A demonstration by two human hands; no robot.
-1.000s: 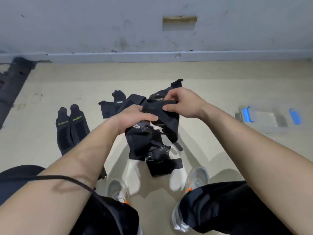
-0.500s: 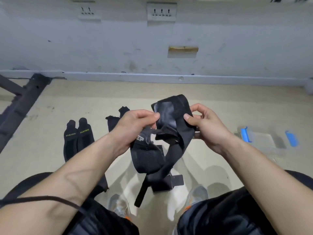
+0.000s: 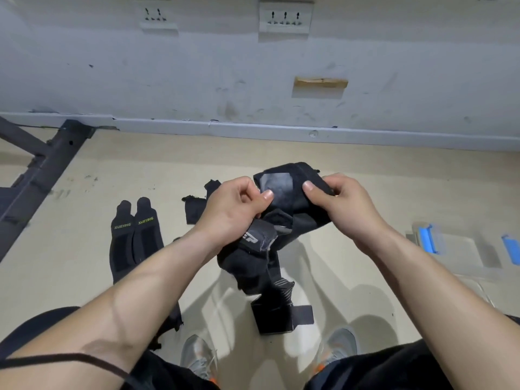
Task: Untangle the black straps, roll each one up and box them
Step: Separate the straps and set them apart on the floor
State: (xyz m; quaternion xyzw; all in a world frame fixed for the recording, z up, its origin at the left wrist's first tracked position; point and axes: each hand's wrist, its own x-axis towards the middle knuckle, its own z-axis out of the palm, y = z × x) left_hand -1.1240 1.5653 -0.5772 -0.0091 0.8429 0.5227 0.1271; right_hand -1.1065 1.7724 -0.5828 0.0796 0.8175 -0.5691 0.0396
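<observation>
Pinching tangled black straps [image 3: 281, 218] from both sides: left hand [image 3: 233, 209] and right hand [image 3: 343, 204], slightly apart, each clamped on fabric, thumbs on top. Loose end hung low between grey shoes [image 3: 197, 356]. Two XUEYING straps [image 3: 135, 243] lay side by side on floor [image 3: 84, 277], left. Clear box [image 3: 455, 251] with blue latches sat right.

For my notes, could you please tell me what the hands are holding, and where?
The left hand and right hand each pinch the tangled black fabric straps at the bundle's upper end.
</observation>
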